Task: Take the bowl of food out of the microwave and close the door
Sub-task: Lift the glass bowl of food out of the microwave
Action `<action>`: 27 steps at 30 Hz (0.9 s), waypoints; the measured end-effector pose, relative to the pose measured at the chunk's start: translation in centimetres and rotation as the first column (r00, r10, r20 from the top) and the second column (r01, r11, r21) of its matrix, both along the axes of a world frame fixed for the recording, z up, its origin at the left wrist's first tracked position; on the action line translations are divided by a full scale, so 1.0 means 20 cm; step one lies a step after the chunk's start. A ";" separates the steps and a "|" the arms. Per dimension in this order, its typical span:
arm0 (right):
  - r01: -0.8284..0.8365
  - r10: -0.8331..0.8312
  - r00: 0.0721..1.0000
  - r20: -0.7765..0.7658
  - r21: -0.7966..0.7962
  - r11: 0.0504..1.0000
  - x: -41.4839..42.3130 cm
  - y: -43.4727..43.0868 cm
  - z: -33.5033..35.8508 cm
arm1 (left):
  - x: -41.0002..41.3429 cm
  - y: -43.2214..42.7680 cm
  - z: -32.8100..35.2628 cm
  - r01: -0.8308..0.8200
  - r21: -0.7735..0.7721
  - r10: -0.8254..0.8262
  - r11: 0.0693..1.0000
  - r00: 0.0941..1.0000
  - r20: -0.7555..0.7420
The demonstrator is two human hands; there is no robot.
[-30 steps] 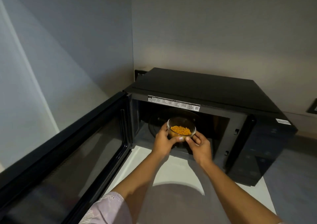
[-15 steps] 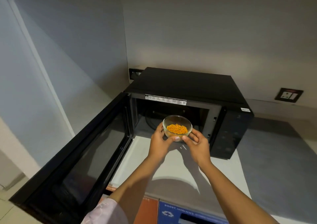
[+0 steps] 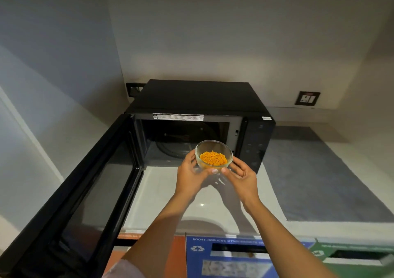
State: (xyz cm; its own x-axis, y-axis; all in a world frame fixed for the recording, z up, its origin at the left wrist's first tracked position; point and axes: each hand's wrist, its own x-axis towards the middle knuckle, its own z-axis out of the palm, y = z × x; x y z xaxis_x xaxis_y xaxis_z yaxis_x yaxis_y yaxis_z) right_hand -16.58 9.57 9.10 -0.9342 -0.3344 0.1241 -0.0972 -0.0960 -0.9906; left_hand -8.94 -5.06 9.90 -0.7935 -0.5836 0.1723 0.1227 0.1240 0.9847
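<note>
Left hand (image 3: pixel 188 174) and right hand (image 3: pixel 243 176) both clamped on glass bowl (image 3: pixel 213 153), one each side, thumbs nearly meeting at front rim. Bowl holds orange food (image 3: pixel 213 158); held in air just outside microwave (image 3: pixel 198 115) opening, above pale tabletop (image 3: pixel 162 194). Cavity empty w/ turntable visible. Door (image 3: pixel 83 190) swung wide open to left. Grey mat (image 3: pixel 315 177) on tabletop to right. Wall socket (image 3: pixel 307 98) behind.
</note>
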 end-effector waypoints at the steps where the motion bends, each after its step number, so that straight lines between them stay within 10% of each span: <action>1: 0.020 -0.020 1.000 0.006 0.001 1.000 0.01 0.03 -0.01 | 0.00 0.02 -0.02 0.021 -0.016 -0.021 1.000 1.000 0.014; 27: 0.260 -0.273 0.960 0.053 0.174 0.950 -0.63 1.17 -0.28 | -0.93 1.04 -0.37 0.384 -0.106 -0.345 0.917 0.898 0.272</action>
State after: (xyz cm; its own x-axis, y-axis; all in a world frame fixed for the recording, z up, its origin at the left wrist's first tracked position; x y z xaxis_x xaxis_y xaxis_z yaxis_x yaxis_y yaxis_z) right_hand -29.19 33.06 3.51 -0.9966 -0.0813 0.0141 -0.0212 0.0873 -0.9960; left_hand -27.56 15.77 2.52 -0.9738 -0.2272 0.0107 -0.0521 0.2686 0.9618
